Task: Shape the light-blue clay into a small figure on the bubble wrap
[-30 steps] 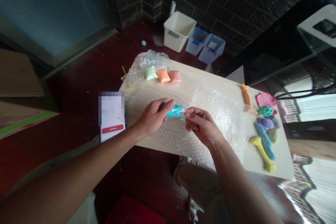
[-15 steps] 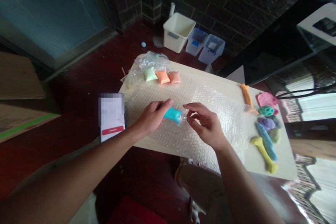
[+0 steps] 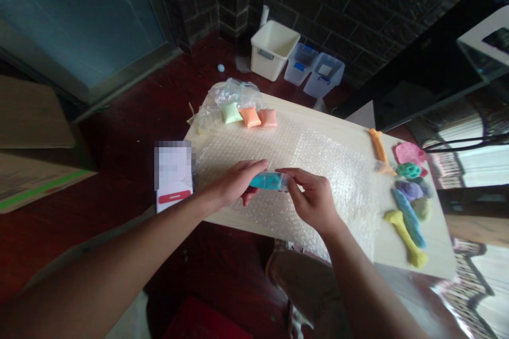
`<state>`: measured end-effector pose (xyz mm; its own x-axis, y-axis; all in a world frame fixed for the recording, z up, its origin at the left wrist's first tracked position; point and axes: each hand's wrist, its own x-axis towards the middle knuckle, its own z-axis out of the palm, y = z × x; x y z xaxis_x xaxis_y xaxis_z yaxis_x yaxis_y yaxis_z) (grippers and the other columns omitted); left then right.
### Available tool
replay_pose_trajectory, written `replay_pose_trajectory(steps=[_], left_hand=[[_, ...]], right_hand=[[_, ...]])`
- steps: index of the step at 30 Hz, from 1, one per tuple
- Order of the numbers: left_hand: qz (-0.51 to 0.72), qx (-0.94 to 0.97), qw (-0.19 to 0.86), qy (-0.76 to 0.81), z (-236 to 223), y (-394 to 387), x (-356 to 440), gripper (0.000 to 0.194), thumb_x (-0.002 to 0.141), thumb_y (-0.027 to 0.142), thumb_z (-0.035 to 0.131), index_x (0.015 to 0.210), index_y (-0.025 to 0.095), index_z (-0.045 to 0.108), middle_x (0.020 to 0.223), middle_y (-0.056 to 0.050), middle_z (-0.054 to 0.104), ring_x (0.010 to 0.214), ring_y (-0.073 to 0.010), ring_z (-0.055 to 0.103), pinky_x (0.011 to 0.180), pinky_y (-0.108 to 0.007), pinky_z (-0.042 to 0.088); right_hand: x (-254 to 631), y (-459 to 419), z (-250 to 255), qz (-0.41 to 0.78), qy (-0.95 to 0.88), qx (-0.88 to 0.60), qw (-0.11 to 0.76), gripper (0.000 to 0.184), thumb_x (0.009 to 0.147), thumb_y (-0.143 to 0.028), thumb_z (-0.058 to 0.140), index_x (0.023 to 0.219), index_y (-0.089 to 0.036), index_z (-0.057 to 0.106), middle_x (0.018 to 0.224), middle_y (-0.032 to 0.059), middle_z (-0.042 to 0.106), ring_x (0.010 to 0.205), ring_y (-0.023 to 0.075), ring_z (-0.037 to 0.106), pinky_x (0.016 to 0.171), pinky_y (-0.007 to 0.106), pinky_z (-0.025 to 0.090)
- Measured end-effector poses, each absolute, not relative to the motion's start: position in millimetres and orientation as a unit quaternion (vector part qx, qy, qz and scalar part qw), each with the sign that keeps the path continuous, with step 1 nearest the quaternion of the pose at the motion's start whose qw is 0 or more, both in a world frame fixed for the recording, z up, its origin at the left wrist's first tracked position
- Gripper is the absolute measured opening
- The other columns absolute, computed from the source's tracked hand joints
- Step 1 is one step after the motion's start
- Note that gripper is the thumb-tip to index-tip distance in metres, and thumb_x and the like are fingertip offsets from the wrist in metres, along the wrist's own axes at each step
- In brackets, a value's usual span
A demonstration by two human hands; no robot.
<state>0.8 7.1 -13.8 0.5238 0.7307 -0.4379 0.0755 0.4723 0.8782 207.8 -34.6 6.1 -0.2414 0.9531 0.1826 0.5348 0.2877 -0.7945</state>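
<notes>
A small clear packet of blue modelling clay (image 3: 267, 181) is held between my two hands above the bubble wrap (image 3: 334, 190). My left hand (image 3: 237, 181) is closed on its left end, thumb on top and fingers underneath. At the other end, my right hand (image 3: 312, 193) pinches the clear edge of the wrapper between thumb and fingers. Beyond them, at the far left of the table, lie a pale green packet (image 3: 231, 113), an orange packet (image 3: 250, 116) and a salmon-pink packet (image 3: 269, 118).
Shaped clay pieces lie at the table's right end, among them a yellow bone shape (image 3: 406, 238), a blue strip (image 3: 409, 217) and an orange piece (image 3: 380, 149). Clear plastic bags (image 3: 233, 92) rest at the far left corner. A white bin (image 3: 274, 50) stands on the floor behind.
My right hand has moved left and closed on the packet's clear edge; before, it was apart with fingers curled. The packet now lies more level. The view has shifted slightly.
</notes>
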Motion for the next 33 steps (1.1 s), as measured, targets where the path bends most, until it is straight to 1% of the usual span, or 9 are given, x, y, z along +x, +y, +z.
replay_pose_trajectory(steps=[3, 7, 11, 16, 21, 25, 27, 31, 33], left_hand=[[0.245, 0.569, 0.686, 0.382, -12.5, 7.6, 1.5, 0.042, 0.097, 0.060, 0.055, 0.086, 0.020, 0.060, 0.065, 0.003, 0.053, 0.057, -0.0131, 0.051, 0.052, -0.025, 0.041], [0.228, 0.655, 0.621, 0.366, -8.6, 8.7, -0.3, 0.042, 0.096, 0.059, 0.059, 0.091, 0.018, 0.067, 0.067, 0.003, 0.052, 0.061, -0.0122, 0.049, 0.053, -0.024, 0.038], [0.230, 0.656, 0.621, 0.361, -8.6, 8.6, -0.4, 0.043, 0.095, 0.059, 0.060, 0.084, 0.018, 0.065, 0.066, 0.003, 0.050, 0.060, -0.0113, 0.049, 0.051, -0.022, 0.037], [0.255, 0.527, 0.714, 0.385, -14.5, 8.6, 4.2, 0.047, 0.096, 0.063, 0.057, 0.087, 0.017, 0.061, 0.074, 0.000, 0.057, 0.048, -0.0067, 0.043, 0.040, -0.021, 0.030], [0.260, 0.484, 0.726, 0.414, -11.5, 9.6, 5.6, 0.046, 0.100, 0.060, 0.054, 0.085, 0.017, 0.060, 0.076, -0.001, 0.063, 0.042, -0.0054, 0.047, 0.035, -0.020, 0.034], [0.248, 0.483, 0.722, 0.429, -3.7, 6.6, 5.6, 0.042, 0.103, 0.055, 0.050, 0.083, 0.018, 0.058, 0.062, 0.003, 0.058, 0.035, -0.0056, 0.045, 0.032, -0.018, 0.035], [0.247, 0.487, 0.714, 0.439, -2.7, 5.0, 6.1, 0.042, 0.103, 0.054, 0.050, 0.081, 0.019, 0.057, 0.057, 0.004, 0.054, 0.033, -0.0060, 0.044, 0.030, -0.018, 0.034], [0.248, 0.494, 0.714, 0.429, -8.3, 3.6, 6.3, 0.045, 0.099, 0.060, 0.055, 0.082, 0.018, 0.058, 0.059, 0.004, 0.055, 0.033, -0.0080, 0.050, 0.028, -0.019, 0.039], [0.245, 0.494, 0.728, 0.408, -11.5, 4.0, 5.6, 0.045, 0.095, 0.061, 0.062, 0.092, 0.016, 0.063, 0.070, 0.001, 0.063, 0.039, -0.0100, 0.059, 0.032, -0.020, 0.047]], right_hand=[[210.5, -35.7, 3.6, 0.240, -0.757, -0.532, 0.295, 0.025, 0.100, -0.018, 0.053, 0.109, -0.017, 0.077, 0.077, 0.0047, 0.078, 0.064, 0.0169, 0.073, 0.061, 0.027, 0.051], [214.4, -34.4, 2.6, 0.215, -0.768, -0.542, 0.263, 0.017, 0.093, -0.019, 0.058, 0.097, -0.015, 0.074, 0.074, 0.0046, 0.077, 0.063, 0.0171, 0.073, 0.058, 0.026, 0.048], [218.1, -31.3, -0.2, 0.302, -0.730, -0.552, 0.266, 0.014, 0.093, -0.019, 0.059, 0.096, -0.016, 0.072, 0.072, 0.0033, 0.076, 0.062, 0.0163, 0.072, 0.060, 0.026, 0.050], [217.6, -28.2, -1.7, 0.422, -0.596, -0.556, 0.397, 0.017, 0.098, -0.035, 0.066, 0.096, -0.018, 0.064, 0.072, 0.0008, 0.068, 0.061, 0.0138, 0.066, 0.058, 0.026, 0.051], [209.5, -29.9, 3.6, 0.505, -0.550, -0.513, 0.424, 0.023, 0.093, -0.040, 0.076, 0.094, -0.019, 0.066, 0.063, -0.0052, 0.054, 0.053, 0.0090, 0.046, 0.048, 0.024, 0.034], [203.6, -32.0, 3.7, 0.559, -0.517, -0.501, 0.411, 0.026, 0.087, -0.039, 0.083, 0.088, -0.019, 0.066, 0.056, -0.0077, 0.050, 0.048, 0.0069, 0.036, 0.045, 0.024, 0.024], [201.4, -32.6, 2.4, 0.583, -0.496, -0.497, 0.408, 0.026, 0.083, -0.037, 0.086, 0.091, -0.019, 0.069, 0.053, -0.0101, 0.046, 0.045, 0.0061, 0.033, 0.043, 0.025, 0.020], [198.4, -31.8, -1.3, 0.619, -0.461, -0.500, 0.393, 0.029, 0.075, -0.035, 0.092, 0.084, -0.018, 0.070, 0.053, -0.0087, 0.051, 0.043, 0.0044, 0.030, 0.041, 0.024, 0.016], [198.9, -30.1, -2.0, 0.624, -0.446, -0.509, 0.392, 0.030, 0.073, -0.035, 0.094, 0.077, -0.017, 0.070, 0.053, -0.0077, 0.053, 0.043, 0.0038, 0.030, 0.040, 0.024, 0.015]])
